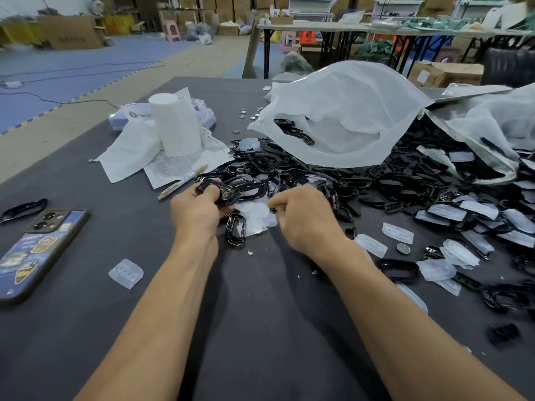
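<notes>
Head view: left grip (197, 211) clutches black frames (224, 192); right grip (304, 221) curls knuckles-up, its hold unclear.

A glossy black oval frame (224, 193), hollow in the middle, is held tilted just left of the frame's centre. Right beside it, a dark piece (272, 210) is pinched, too small to make out.

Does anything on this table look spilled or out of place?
Yes. Black oval plastic frames spill loosely from the white translucent plastic bag across the grey table; one stray frame lies far left beside the cartoon-cased phone. The left hand grips another frame.
</notes>
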Demonstrator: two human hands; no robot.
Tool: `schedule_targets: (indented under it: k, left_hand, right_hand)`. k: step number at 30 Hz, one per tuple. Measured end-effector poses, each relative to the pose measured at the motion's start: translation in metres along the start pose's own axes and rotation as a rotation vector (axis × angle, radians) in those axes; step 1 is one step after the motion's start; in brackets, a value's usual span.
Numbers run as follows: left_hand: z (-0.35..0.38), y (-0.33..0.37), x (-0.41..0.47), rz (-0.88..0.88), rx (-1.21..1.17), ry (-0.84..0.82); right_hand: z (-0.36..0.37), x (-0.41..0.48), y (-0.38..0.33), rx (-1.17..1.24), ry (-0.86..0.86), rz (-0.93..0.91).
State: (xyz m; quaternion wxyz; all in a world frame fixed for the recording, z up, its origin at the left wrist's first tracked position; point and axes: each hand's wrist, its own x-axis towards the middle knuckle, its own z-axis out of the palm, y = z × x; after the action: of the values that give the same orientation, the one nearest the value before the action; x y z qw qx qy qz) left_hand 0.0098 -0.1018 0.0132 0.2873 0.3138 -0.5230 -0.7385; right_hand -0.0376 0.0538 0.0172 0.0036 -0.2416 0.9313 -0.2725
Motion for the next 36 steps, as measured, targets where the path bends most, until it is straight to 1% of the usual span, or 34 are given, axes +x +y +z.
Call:
schedule_targets:
  k: [2, 3, 6, 8, 10, 12, 15, 17, 19, 22, 26, 31, 33, 36]
  left_hand:
    - [-0.001, -0.001, 0.0, -0.001, -0.015, -0.015]
    - [-0.001, -0.001, 0.0, -0.003, -0.017, -0.027]
    - [-0.002, -0.001, 0.001, -0.026, -0.016, -0.055]
    - [-0.001, -0.001, 0.001, -0.041, -0.01, -0.061]
    - [0.0, -0.002, -0.001, -0.053, 0.0, -0.08]
    - [0.002, -0.003, -0.004, -0.061, 0.034, -0.126]
    - [0.009, -0.007, -0.016, -0.052, 0.119, -0.242]
    - [0.014, -0.011, -0.025, -0.041, 0.19, -0.333]
    - [0.018, -0.015, -0.033, -0.04, 0.223, -0.409]
    - [0.023, -0.018, -0.038, -0.046, 0.248, -0.475]
    - [0.026, -0.021, -0.04, -0.049, 0.26, -0.517]
    - [0.028, -0.026, -0.04, -0.041, 0.235, -0.484]
    - [0.029, -0.028, -0.04, -0.036, 0.227, -0.447]
    - [0.029, -0.03, -0.041, -0.033, 0.243, -0.421]
  right_hand:
    - [0.007, 0.01, -0.009, -0.071, -0.084, -0.029]
    - [0.011, 0.012, -0.012, -0.097, -0.1, -0.041]
    - [0.014, 0.013, -0.014, -0.107, -0.08, -0.027]
    - [0.011, 0.01, -0.012, -0.019, -0.044, 0.041]
    - [0.008, 0.002, -0.006, 0.189, 0.009, 0.148]
    - [0.004, -0.01, 0.0, 0.484, 0.059, 0.221]
    - [-0.004, -0.028, 0.009, 0.912, 0.076, 0.224]
    - [-0.01, -0.034, 0.012, 1.087, 0.052, 0.212]
    - [-0.016, -0.036, 0.015, 1.182, 0.048, 0.217]
    - [-0.019, -0.034, 0.018, 1.234, 0.07, 0.253]
    - [-0.019, -0.03, 0.022, 1.291, 0.064, 0.333]
    - [-0.02, -0.028, 0.025, 1.434, 0.075, 0.391]
    - [-0.021, -0.028, 0.023, 1.412, 0.08, 0.38]
    - [-0.019, -0.028, 0.023, 1.279, 0.151, 0.35]
